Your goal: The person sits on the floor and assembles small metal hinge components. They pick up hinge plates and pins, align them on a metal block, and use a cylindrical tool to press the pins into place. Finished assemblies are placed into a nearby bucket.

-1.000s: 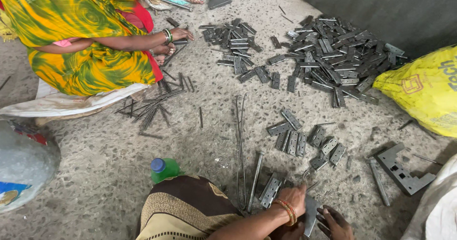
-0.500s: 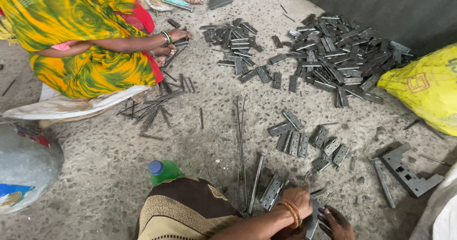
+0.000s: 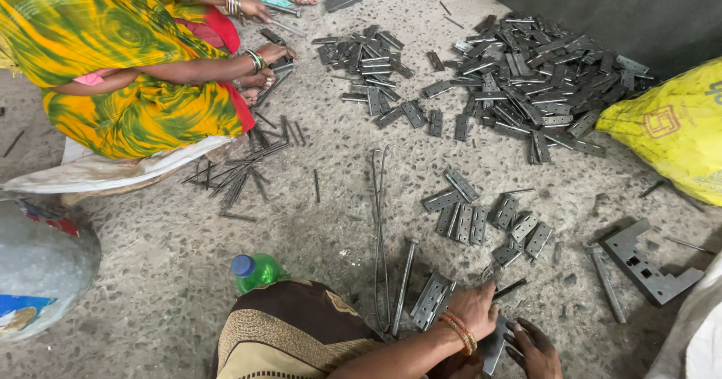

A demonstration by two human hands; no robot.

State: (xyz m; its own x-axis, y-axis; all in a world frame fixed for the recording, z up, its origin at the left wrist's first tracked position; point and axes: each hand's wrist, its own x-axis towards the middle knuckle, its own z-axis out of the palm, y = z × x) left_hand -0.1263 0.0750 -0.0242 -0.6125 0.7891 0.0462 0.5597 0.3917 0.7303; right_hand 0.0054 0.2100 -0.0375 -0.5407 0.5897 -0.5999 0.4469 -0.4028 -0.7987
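While both hands (image 3: 500, 334) grip it, hinge (image 3: 492, 349) stands upright

L hand (image 3: 475, 309) curled, R hand (image 3: 535, 347) fingers bent

Big heap of grey metal hinges (image 3: 538, 74) at 1 o'clock, smaller heap of hinges (image 3: 372, 63) at 12. Yellow sack (image 3: 673, 127) at 2–3 o'clock, touching the big heap's edge. Co-worker in a yellow-green garment (image 3: 113, 63) seated at 10–11 o'clock, thin metal rods (image 3: 237, 172) scattered just beside them. Green plastic bottle with blue cap (image 3: 254, 271) at 7 o'clock. Grey rounded container (image 3: 37, 270) at 8–9. Notched metal bracket (image 3: 647, 262) at 4 o'clock on the speckled floor (image 3: 150, 274)
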